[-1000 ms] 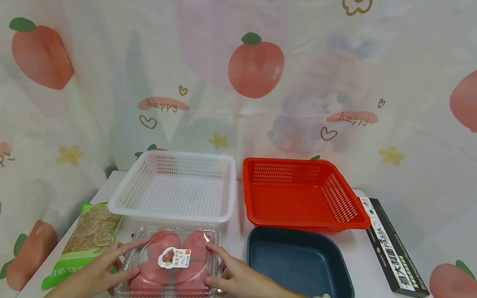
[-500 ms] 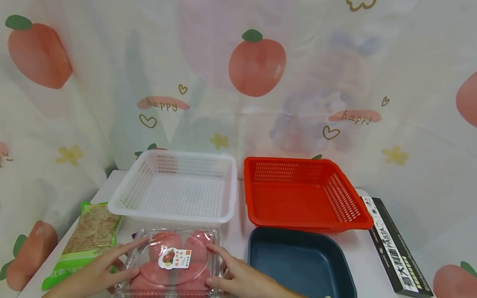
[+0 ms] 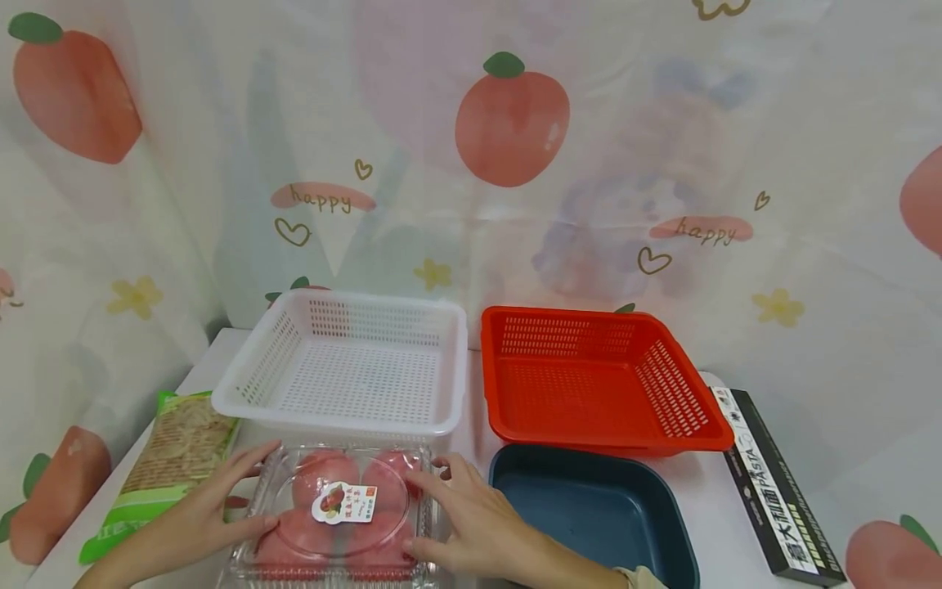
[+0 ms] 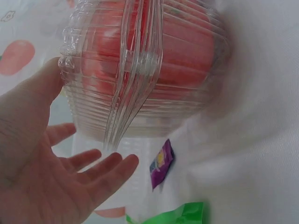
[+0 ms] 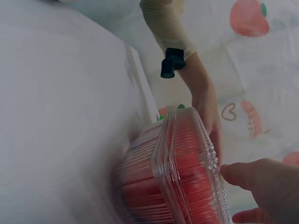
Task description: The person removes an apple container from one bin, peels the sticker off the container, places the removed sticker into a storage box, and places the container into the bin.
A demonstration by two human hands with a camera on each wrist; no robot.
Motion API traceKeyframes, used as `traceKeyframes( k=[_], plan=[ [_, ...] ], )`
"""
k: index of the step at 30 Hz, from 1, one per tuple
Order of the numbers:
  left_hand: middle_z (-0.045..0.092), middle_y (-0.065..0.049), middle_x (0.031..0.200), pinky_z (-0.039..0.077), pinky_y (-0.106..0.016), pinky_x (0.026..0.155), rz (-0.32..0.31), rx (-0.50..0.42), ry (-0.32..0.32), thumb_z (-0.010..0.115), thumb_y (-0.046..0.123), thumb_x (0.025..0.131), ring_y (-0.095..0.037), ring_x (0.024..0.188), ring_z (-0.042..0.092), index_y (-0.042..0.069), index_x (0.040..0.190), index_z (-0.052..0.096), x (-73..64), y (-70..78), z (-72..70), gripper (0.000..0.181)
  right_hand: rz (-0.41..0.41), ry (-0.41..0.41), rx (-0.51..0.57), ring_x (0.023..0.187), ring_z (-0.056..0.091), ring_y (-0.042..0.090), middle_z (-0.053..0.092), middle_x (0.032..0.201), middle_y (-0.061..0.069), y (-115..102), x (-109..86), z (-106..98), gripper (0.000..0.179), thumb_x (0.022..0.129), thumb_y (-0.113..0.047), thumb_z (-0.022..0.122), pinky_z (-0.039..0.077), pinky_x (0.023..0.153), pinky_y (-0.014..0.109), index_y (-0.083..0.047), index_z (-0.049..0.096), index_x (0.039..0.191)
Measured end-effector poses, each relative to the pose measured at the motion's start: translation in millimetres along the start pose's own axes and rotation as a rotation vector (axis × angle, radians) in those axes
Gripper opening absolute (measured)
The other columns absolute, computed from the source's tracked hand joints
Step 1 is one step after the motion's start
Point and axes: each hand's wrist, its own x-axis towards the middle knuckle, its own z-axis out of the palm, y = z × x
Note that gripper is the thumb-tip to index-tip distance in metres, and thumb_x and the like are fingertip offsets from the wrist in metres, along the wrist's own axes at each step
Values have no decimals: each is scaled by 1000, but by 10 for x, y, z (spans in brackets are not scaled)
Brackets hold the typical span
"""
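Observation:
A clear plastic clamshell box (image 3: 271,493) sits on the white table at the front, with several round red fruits (image 3: 324,476) inside and a printed label (image 3: 343,502) on its lid. At its left side is my left hand (image 3: 193,517); the left wrist view shows the thumb at the lid's edge and the other fingers spread apart from the wall (image 4: 140,63). My right hand (image 3: 482,523) is at the box's right side. Its thumb and a forefinger lie at the lid's right edge, the thumb touching the rim (image 5: 212,161) in the right wrist view.
Behind stand a white basket (image 3: 342,419) and a red basket (image 3: 581,438). A dark blue tub (image 3: 589,491) is right of the box. A black pasta box (image 3: 778,487) lies far right, a green bag (image 3: 165,466) left. A small purple packet (image 4: 162,164) lies near the clamshell.
My left fingers have loosened and moved back from the clamshell's left edge. The fingers of my right hand have lifted and spread. The clamshell stays nearly in place; the head view has shifted slightly.

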Motion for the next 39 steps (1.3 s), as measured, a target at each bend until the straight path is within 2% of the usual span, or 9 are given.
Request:
traceKeyframes(
  k=[2, 7, 10, 14, 18, 21, 28, 35, 39],
  plan=[
    [38, -21, 145, 55, -24, 77, 44, 26, 38, 73, 23, 87, 21, 115, 33, 10, 150, 29, 13, -5, 9, 78, -71, 61, -77, 114, 49, 19, 48, 132, 5, -5, 66, -4, 62, 83, -60, 61, 50, 76, 33, -36, 48, 139],
    [45, -18, 144, 52, -22, 83, 86, 75, 79, 74, 25, 86, 25, 119, 29, 13, 149, 33, 50, -25, 17, 77, -236, 158, -175, 120, 47, 20, 52, 131, 6, 1, 300, -2, 53, 86, -54, 63, 47, 95, 42, -28, 54, 132],
    [46, -17, 144, 52, -22, 87, 92, 79, 89, 74, 25, 86, 26, 120, 28, 14, 149, 33, 77, -40, 27, 77, -334, 112, -143, 115, 51, 15, 55, 128, 3, -18, 435, 1, 49, 88, -51, 63, 48, 94, 33, -26, 56, 129],
    [46, -17, 143, 52, -26, 91, 90, 60, 115, 72, 22, 87, 25, 119, 29, 15, 148, 35, 135, -54, 51, 72, -460, 12, -125, 104, 54, 9, 57, 123, -1, -88, 627, -1, 49, 89, -49, 63, 43, 84, 13, -23, 57, 130],
    [44, -17, 146, 51, -47, 95, 23, 37, 108, 67, 24, 91, -14, 134, 44, 17, 148, 36, 208, -51, 82, 65, -519, -96, -126, 101, 52, 5, 59, 119, -3, -182, 812, -22, 53, 90, -48, 64, 37, 80, 6, -22, 55, 135],
    [41, -18, 147, 46, -61, 94, -22, 10, 83, 63, 28, 93, -49, 131, 40, 19, 148, 35, 245, -53, 98, 62, -549, -169, -138, 104, 51, 4, 58, 122, -4, -253, 914, -15, 55, 90, -50, 62, 38, 84, 6, -24, 52, 138],
    [41, -19, 148, 43, -65, 93, -48, -13, 58, 62, 30, 94, -51, 131, 40, 25, 145, 38, 288, -83, 98, 57, -672, -190, -181, 122, 49, 5, 56, 135, -3, -401, 1082, 60, 48, 92, -46, 61, 35, 103, 11, -21, 57, 133],
    [40, -16, 149, 39, -70, 92, -71, -45, 16, 61, 31, 94, -51, 135, 35, 28, 143, 40, 318, -128, 52, 53, -650, -251, -193, 119, 49, 4, 56, 132, -4, -457, 1189, 134, 45, 92, -47, 60, 34, 100, 9, -23, 60, 131],
    [36, -17, 151, 36, -72, 94, -71, -89, -22, 61, 29, 94, -53, 136, 31, 28, 143, 40, 348, -160, 41, 54, -659, -268, -119, 112, 49, 2, 58, 127, -3, -415, 1239, 177, 40, 93, -39, 62, 33, 96, 6, -22, 62, 128]
  ],
)
